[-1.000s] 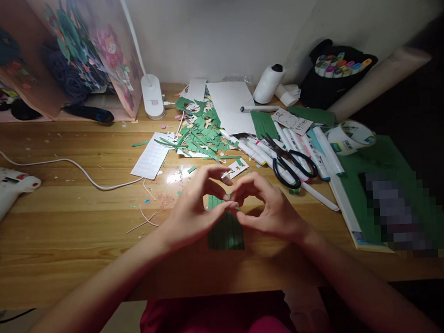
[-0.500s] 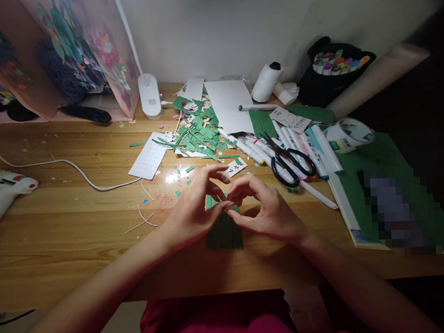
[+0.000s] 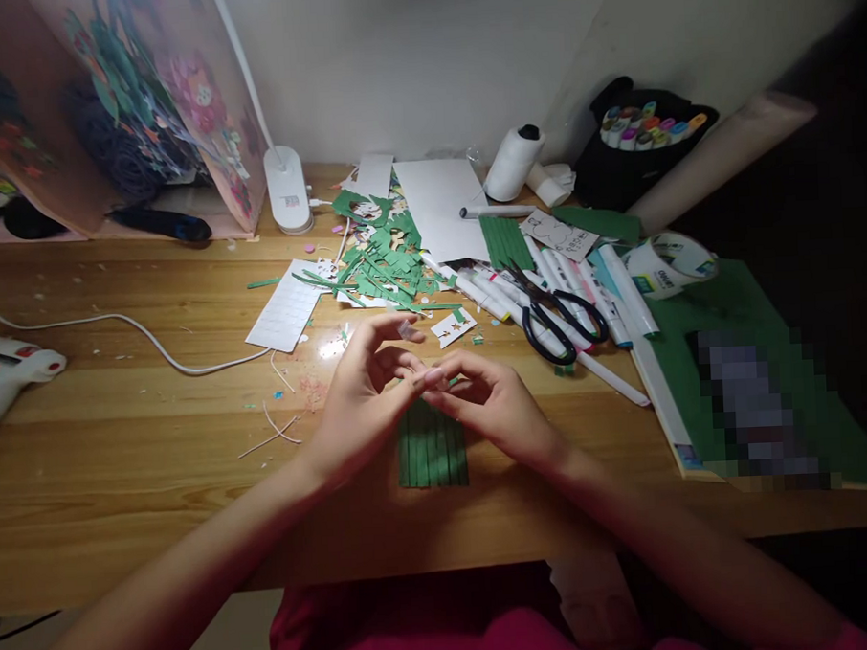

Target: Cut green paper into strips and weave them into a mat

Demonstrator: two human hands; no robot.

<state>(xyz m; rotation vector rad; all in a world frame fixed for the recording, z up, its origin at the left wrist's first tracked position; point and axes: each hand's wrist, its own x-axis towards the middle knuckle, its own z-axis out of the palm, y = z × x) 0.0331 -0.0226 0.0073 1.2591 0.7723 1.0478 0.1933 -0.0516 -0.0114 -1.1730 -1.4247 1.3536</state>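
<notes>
My left hand (image 3: 368,385) and my right hand (image 3: 498,404) meet fingertip to fingertip over the desk. Both are closed in a pinch. Whatever lies between the fingertips is too small and too covered to name. A small clear scrap, like a bit of tape (image 3: 407,330), clings to my left index finger. Beneath the hands lies a green paper piece marked with lengthwise strips (image 3: 431,452), its far end hidden by the fingers. Just beyond my fingers is a white paper scrap with punched shapes (image 3: 453,326).
Green paper offcuts (image 3: 391,255) are heaped at the back. Scissors (image 3: 558,310) lie on several markers at the right, near a tape roll (image 3: 673,262). A thread spool (image 3: 514,163) stands behind. At the left are a white glue gun (image 3: 11,377) and a cable (image 3: 146,328).
My right hand has shifted left and its fingers have drawn closer to the left ones. The clear scrap on my left index finger now shows. More of the green strip-marked paper is lit.
</notes>
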